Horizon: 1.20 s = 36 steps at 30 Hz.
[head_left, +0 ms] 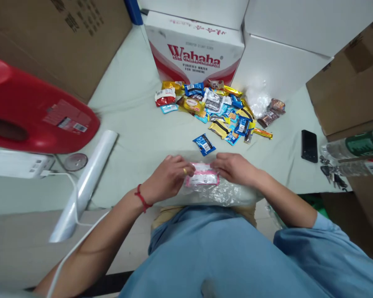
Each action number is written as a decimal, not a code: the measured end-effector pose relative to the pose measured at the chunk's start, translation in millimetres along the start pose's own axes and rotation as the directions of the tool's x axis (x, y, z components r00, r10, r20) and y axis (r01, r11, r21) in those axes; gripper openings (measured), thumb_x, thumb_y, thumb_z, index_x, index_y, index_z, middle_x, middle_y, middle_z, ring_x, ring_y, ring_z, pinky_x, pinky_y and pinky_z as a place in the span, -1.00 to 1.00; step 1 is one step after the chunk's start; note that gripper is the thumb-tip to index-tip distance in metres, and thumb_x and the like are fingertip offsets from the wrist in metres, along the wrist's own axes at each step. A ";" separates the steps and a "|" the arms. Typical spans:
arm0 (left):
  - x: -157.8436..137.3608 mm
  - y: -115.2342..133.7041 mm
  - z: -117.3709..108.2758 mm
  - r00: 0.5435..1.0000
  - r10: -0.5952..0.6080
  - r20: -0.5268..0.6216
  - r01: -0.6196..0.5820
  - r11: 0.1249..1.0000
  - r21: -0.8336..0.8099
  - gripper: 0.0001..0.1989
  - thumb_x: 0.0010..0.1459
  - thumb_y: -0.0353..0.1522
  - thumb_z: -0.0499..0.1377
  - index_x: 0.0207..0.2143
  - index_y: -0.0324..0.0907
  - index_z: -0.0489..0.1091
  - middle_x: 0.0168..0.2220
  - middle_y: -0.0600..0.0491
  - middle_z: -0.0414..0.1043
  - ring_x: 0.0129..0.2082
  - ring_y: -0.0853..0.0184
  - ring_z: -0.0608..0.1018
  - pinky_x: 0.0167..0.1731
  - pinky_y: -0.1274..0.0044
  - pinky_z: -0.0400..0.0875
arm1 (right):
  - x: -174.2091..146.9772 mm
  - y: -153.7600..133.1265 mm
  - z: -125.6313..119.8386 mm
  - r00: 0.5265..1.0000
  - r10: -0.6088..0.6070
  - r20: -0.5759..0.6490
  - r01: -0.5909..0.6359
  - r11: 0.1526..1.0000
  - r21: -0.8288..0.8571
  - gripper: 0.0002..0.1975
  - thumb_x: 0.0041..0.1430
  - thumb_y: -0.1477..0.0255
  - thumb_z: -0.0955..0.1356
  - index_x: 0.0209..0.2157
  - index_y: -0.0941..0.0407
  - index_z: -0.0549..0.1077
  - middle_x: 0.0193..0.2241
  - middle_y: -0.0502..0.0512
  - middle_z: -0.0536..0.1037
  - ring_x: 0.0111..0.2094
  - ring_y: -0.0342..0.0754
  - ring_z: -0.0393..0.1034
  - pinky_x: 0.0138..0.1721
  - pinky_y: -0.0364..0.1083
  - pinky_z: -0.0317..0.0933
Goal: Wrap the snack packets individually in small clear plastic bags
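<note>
Low at the table's front edge lies a pink and white snack packet (202, 178) on crumpled clear plastic (228, 192). My left hand (169, 176), with a ring and a red wrist cord, has its fingers closed on the packet's left end. At the right end, the bent fingers of my right hand (234, 167) are closed on it too. Just beyond my hands lies a blue snack packet (204, 144), apart from the pile of mixed snack packets (217, 105) farther back.
A Wahaha water carton (199, 54) stands behind the pile. To the left are a red plastic container (40, 111), a power strip (18, 163), a white cable and a clear film roll (83, 186). A phone (309, 146), keys (332, 174) and plastic bottles (360, 145) lie at right.
</note>
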<state>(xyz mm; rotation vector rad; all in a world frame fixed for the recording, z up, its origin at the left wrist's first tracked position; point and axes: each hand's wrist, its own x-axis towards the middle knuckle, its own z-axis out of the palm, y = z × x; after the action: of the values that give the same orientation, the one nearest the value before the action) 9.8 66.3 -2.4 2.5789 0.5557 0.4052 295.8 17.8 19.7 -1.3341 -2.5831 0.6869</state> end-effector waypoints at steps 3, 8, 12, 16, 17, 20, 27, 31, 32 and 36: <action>-13.5 7.8 4.4 0.994 0.063 0.085 -0.068 0.995 0.068 -0.70 0.15 -0.61 0.11 -0.20 -0.12 0.52 -0.04 0.05 0.66 -0.13 0.21 0.50 -0.20 0.32 0.23 | -21.5 -18.5 26.5 0.998 0.012 0.058 -0.008 0.998 -0.064 -0.78 0.43 0.47 0.26 -0.09 0.12 0.54 -0.15 0.15 0.54 -0.23 -0.02 0.40 -0.32 -0.12 0.13; -37.0 23.6 14.9 0.994 0.093 0.061 -0.104 0.975 0.196 -0.72 0.22 -0.56 0.17 -0.11 -0.11 0.55 0.15 0.07 0.59 0.09 0.17 0.49 0.01 0.27 0.29 | -30.2 -30.9 58.5 0.992 0.112 0.049 -0.105 0.987 -0.123 -0.48 0.42 0.54 0.25 0.36 0.15 0.25 -0.06 0.23 0.54 -0.18 0.02 0.41 -0.28 -0.08 0.18; -49.9 43.2 25.3 0.990 0.134 -0.045 -0.121 0.967 0.223 -0.67 0.30 -0.50 0.18 0.05 -0.02 0.52 0.26 0.13 0.50 0.31 0.16 0.39 0.37 0.19 0.07 | -21.5 -39.3 52.8 0.983 0.101 0.152 -0.081 0.988 -0.133 -0.43 0.47 0.40 0.28 0.44 0.02 0.17 -0.07 0.19 0.52 -0.21 0.01 0.42 -0.33 -0.09 0.14; -58.9 57.4 41.6 0.992 0.089 -0.094 -0.061 0.961 0.270 -0.43 0.30 -0.56 0.13 0.27 0.10 0.36 0.12 0.14 0.61 0.33 0.22 0.41 0.48 0.03 -0.44 | -13.7 -42.6 44.7 0.970 0.125 0.210 -0.095 0.985 -0.147 -0.52 0.51 0.28 0.26 0.38 -0.02 0.29 -0.07 0.20 0.53 -0.21 0.02 0.44 -0.35 -0.10 0.09; -61.4 58.4 45.8 0.990 0.055 -0.126 -0.014 0.954 0.300 -0.41 0.30 -0.57 0.13 0.29 0.10 0.35 0.06 0.12 0.64 0.29 0.24 0.47 0.48 0.03 -0.45 | -13.4 -41.9 44.5 0.970 0.125 0.210 -0.095 0.985 -0.144 -0.52 0.51 0.29 0.27 0.38 -0.01 0.29 -0.06 0.20 0.53 -0.19 0.02 0.44 -0.35 -0.09 0.10; -71.3 56.0 54.7 0.971 -0.069 -0.228 0.152 0.917 0.368 -0.40 0.28 -0.57 0.15 0.28 0.11 0.35 -0.14 0.10 0.66 0.15 0.22 0.57 0.48 0.01 -0.30 | -15.9 -38.3 46.6 0.976 0.108 0.187 -0.088 0.990 -0.112 -0.52 0.48 0.33 0.30 0.37 -0.01 0.31 -0.05 0.19 0.53 -0.16 0.03 0.43 -0.31 -0.09 0.14; -101.2 46.3 54.5 0.912 -0.200 -0.358 0.333 0.870 0.364 -0.63 0.24 -0.54 0.21 -0.01 0.08 0.47 -0.34 0.11 0.54 -0.02 0.17 0.59 0.28 0.04 0.22 | -21.5 -35.9 52.1 0.982 0.114 0.150 -0.101 0.991 -0.090 -0.52 0.48 0.36 0.29 0.37 0.04 0.32 -0.05 0.20 0.51 -0.17 0.02 0.41 -0.29 -0.10 0.16; -109.1 55.7 55.3 0.913 -0.135 -0.384 0.260 0.919 0.295 -0.70 0.22 -0.51 0.24 -0.05 -0.01 0.47 -0.18 0.00 0.61 0.06 0.15 0.58 0.21 0.14 0.37 | -21.1 -35.4 54.3 0.986 0.103 0.132 -0.094 0.993 -0.067 -0.49 0.47 0.37 0.29 0.39 0.03 0.29 -0.06 0.19 0.50 -0.18 0.00 0.40 -0.26 -0.10 0.18; -108.7 58.9 56.3 0.919 -0.110 -0.378 0.228 0.932 0.283 -0.72 0.22 -0.51 0.24 -0.06 -0.03 0.47 -0.11 -0.03 0.62 0.11 0.14 0.57 0.23 0.14 0.35 | -20.9 -35.4 54.5 0.987 0.100 0.128 -0.093 0.994 -0.061 -0.50 0.47 0.38 0.30 0.39 0.03 0.30 -0.06 0.19 0.50 -0.18 0.00 0.40 -0.26 -0.09 0.18; -98.5 67.1 61.8 0.969 -0.005 -0.246 0.068 0.967 0.247 -0.78 0.33 -0.48 0.14 -0.08 -0.02 0.47 0.12 0.04 0.61 0.26 0.25 0.50 0.45 0.13 -0.03 | -19.7 -37.7 53.4 0.984 0.110 0.142 -0.101 0.992 -0.070 -0.52 0.46 0.41 0.31 0.35 0.04 0.34 -0.06 0.21 0.49 -0.16 0.02 0.39 -0.25 -0.09 0.19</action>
<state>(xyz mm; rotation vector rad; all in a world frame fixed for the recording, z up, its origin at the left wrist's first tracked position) -32.5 -55.6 -39.2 2.7758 0.7864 0.6847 261.8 -34.2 -8.6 -1.5030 -2.6833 0.7532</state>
